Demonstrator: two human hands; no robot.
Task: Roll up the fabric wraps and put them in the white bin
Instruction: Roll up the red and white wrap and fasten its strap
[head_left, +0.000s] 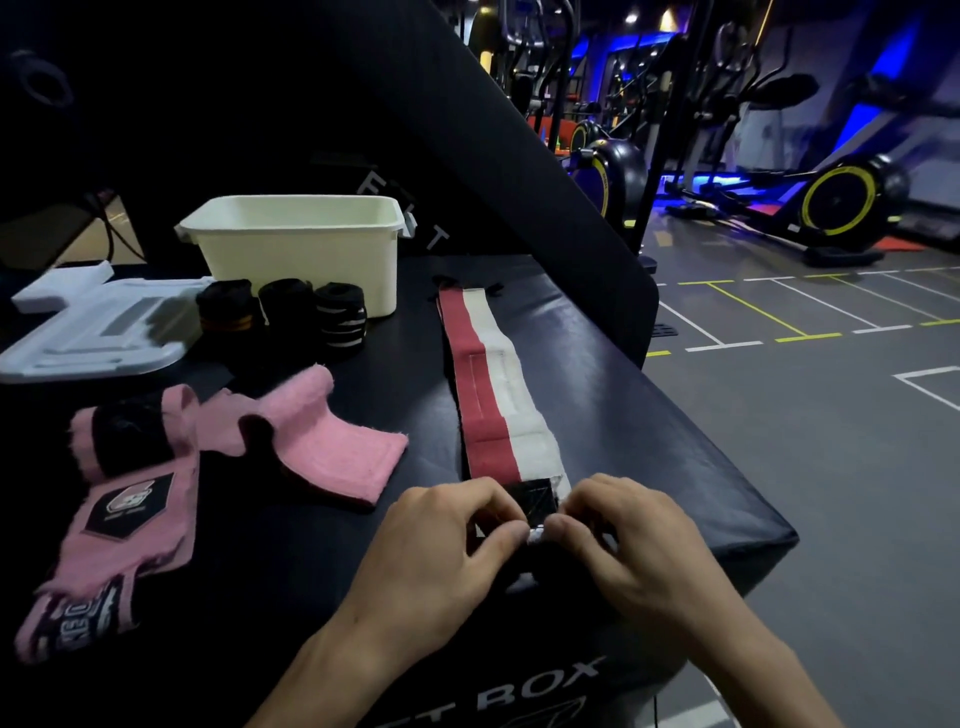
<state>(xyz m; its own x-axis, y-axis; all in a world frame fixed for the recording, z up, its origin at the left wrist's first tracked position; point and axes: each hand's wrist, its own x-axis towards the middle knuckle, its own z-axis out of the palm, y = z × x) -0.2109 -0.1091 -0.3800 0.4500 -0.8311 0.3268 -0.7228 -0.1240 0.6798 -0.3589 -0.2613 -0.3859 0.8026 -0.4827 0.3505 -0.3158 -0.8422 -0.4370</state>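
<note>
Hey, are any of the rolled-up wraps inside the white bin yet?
No, the three rolled wraps stand on the black surface in front of the white bin, and its visible interior shows nothing.

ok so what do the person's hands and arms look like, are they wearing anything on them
Both are bare. The left hand and right hand have no gloves, rings or wraps that I can see, and the forearms show no sleeves, watch or bands up to the frame's bottom edge. The fingernails look short and unpainted.

"BOX" is showing in white on the near front face of the black padded box (545, 691), with cut-off letters before it. Lettering on the pink wrap (104, 545) is staying too blurry to read.
</note>
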